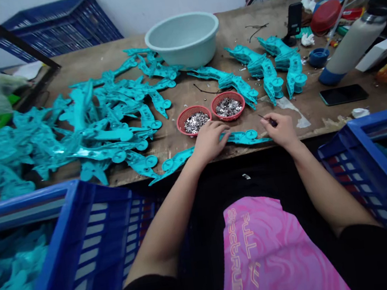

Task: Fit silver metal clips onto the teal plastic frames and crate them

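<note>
At the near edge of the table [244, 14], our right hand [281, 129] grips a small dark-handled tool [273, 122], its thin tip pointing away to the left. Our left hand [212, 140] lies palm down with bent fingers over a teal plastic part [244, 137]; we cannot tell whether it grasps anything. That part lies along the near edge, and teal plastic also shows left of our wrist.

Just beyond our left hand, two red baskets [180, 127] [242, 110] stand side by side, holding small metal pieces [196, 123]. A heap of teal parts [83, 109] covers the table's left side. Toward the far edge stands a pale basin [185, 54]; near the right end lie a phone [344, 95] and a bottle [354, 45], tilted in view.
</note>
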`<state>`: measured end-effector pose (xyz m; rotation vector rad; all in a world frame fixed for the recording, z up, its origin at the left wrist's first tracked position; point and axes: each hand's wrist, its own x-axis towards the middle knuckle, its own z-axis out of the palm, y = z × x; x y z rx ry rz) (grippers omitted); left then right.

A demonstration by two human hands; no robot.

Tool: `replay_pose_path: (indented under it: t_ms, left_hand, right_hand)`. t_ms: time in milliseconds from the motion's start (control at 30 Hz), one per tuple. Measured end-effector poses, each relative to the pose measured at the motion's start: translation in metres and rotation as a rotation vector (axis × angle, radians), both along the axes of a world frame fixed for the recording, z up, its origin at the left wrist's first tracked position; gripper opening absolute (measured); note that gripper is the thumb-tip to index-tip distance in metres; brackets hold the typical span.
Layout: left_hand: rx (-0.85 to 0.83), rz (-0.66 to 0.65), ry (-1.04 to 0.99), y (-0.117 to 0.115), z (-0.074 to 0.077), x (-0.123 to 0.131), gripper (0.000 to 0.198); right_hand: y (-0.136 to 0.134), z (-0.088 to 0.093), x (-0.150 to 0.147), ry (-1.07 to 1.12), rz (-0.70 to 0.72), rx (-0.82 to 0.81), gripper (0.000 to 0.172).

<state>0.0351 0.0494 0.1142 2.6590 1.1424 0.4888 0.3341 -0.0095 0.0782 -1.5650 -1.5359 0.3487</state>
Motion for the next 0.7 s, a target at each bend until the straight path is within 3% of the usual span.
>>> replay_pose_path:
  t_ms: [100,233,700]
  left_hand:
    - [-0.006,-0.082,0.165,0.022,0.021,0.012,0.029]
    - [-0.12,-0.136,0.393,0.036,0.031,0.026,0.031]
    - [-0.142,-0.173,0.557,0.035,0.041,0.041,0.03]
  right_hand:
    - [-0.003,-0.021,0.023,0.054,0.001,0.017,0.038]
    - [0.0,-0.034,0.033,0.173,0.0,-0.002,0.042]
    - [-0.002,-0.034,0.026,0.066,0.046,-0.041,0.04]
